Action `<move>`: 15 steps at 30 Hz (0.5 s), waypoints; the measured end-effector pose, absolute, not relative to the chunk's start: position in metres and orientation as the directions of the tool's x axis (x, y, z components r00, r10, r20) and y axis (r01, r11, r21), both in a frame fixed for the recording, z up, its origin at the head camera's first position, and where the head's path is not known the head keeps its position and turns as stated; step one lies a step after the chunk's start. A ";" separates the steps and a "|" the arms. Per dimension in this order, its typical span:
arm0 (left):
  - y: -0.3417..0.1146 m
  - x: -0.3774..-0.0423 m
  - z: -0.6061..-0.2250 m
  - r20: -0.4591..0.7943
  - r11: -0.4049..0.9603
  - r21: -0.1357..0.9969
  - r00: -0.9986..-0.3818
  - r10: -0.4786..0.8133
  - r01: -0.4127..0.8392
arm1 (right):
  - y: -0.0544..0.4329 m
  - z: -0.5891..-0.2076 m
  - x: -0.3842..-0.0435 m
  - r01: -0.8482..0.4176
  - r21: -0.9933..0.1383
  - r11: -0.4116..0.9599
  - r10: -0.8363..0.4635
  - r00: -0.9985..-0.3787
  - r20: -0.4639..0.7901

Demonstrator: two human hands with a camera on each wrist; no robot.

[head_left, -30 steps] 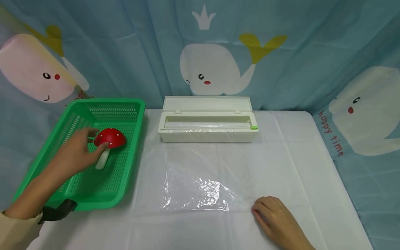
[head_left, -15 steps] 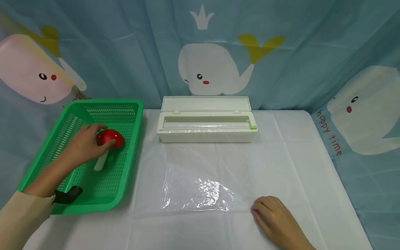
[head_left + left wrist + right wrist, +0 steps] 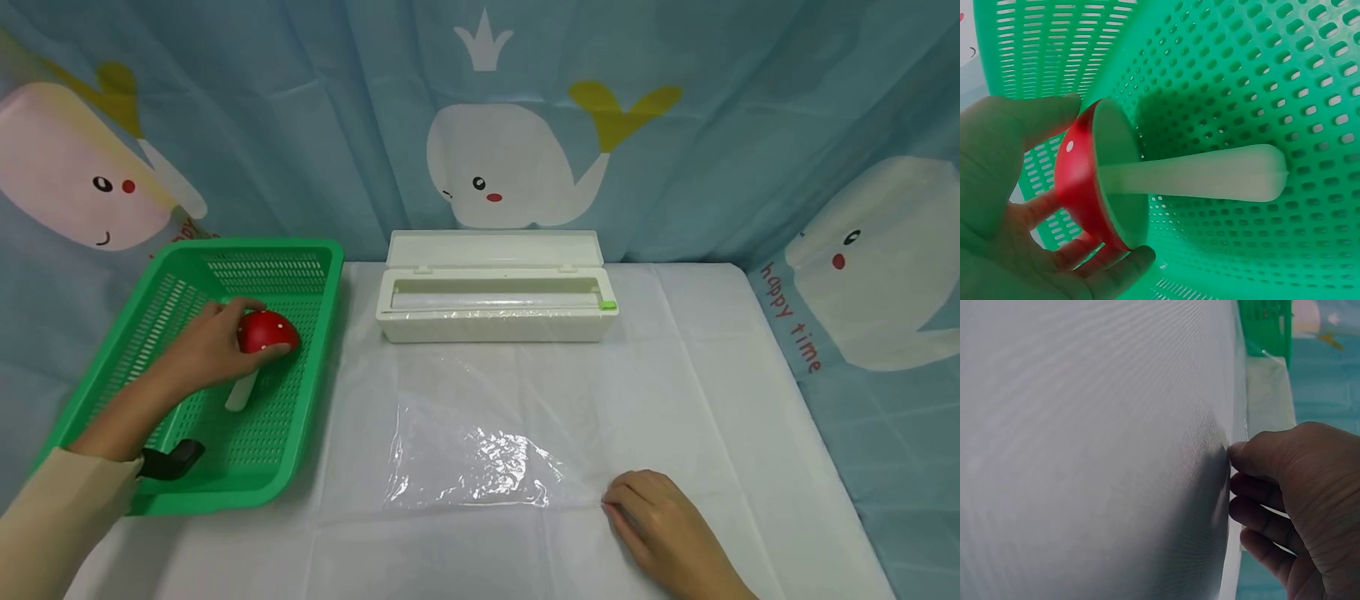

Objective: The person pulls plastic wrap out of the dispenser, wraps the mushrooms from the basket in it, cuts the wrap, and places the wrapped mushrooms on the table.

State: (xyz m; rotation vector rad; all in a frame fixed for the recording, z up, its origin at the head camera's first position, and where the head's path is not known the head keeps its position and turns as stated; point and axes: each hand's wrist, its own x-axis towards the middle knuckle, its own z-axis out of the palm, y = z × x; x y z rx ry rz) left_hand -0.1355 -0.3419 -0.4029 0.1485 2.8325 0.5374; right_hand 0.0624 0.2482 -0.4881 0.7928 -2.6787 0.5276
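Toy mushroom (image 3: 267, 332) was located inside the green basket (image 3: 303, 433), which was placed along the tabletop's (image 3: 712, 400) left edge, toward the far left corner. Red cap with white dots was clamped in the left hand (image 3: 213, 343), thumb on one side, fingers curled round the other. White stem (image 3: 240, 393) was left free, pointed toward the basket's near edge and tilted a bit left. Contact between stem and basket floor couldn't be told.

Right hand (image 3: 663, 521) was set down near the tabletop's near edge, right of middle, well apart from the left. Its fingers were bent, thumb and fingertips brought close together at the cloth, just by the near right corner of the clear film (image 3: 457, 450). Whether film was pinched there couldn't be told.

Film was spread over the middle of the tabletop, drawn from the white dispenser box (image 3: 495, 331) across its front toward the near edge. Some wrinkles and glare were seen on it. Box was placed at the middle of the far edge, lid (image 3: 495, 248) tipped back, roll exposed. A bright green slider (image 3: 608, 306) was seated at the box's right end. Whale-printed curtain (image 3: 675, 42) was hung behind the far edge.
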 end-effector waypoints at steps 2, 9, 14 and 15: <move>-0.342 -0.136 -0.404 -0.222 0.923 0.381 -0.964 0.143 0.049 | 0.249 -0.488 0.062 -0.565 -0.263 0.782 -0.456 -0.806 0.376; -0.344 -0.134 -0.407 -0.201 0.915 0.402 -0.970 0.136 0.045 | 0.248 -0.490 0.061 -0.576 -0.273 0.771 -0.462 -0.800 0.382; -0.346 -0.133 -0.410 -0.180 0.918 0.394 -0.975 0.128 0.048 | 0.247 -0.491 0.062 -0.584 -0.280 0.762 -0.462 -0.794 0.396; -0.347 -0.133 -0.411 -0.172 0.919 0.392 -0.977 0.126 0.050 | 0.247 -0.491 0.062 -0.583 -0.280 0.763 -0.462 -0.794 0.394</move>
